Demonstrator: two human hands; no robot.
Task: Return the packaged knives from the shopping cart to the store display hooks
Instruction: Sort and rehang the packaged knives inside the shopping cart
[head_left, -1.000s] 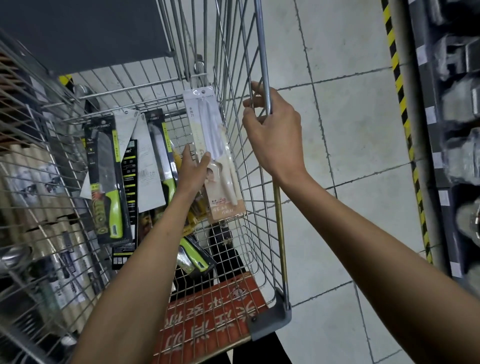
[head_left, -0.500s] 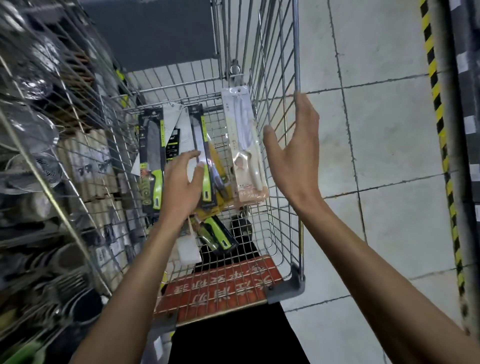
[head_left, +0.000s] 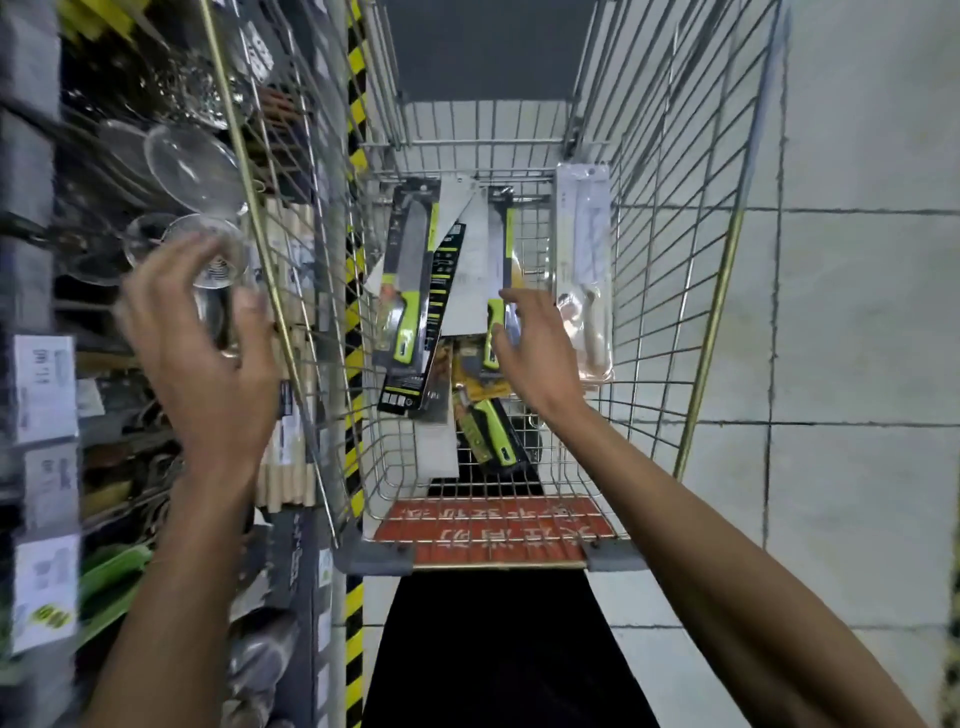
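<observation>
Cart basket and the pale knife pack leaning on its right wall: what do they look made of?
Cart basket: metal wire, likely plated steel, by its thin shiny grid. Pale knife pack: probably clear glossy plastic over white card; the knife shows through, though blur leaves this open.

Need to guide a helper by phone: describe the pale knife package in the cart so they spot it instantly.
Inside the silver wire shopping cart, look along its right wall. A tall clear-and-white knife package leans there, pale handle downward. Its neighbours are black card packs with lime-green handles; it alone is pale.
</observation>
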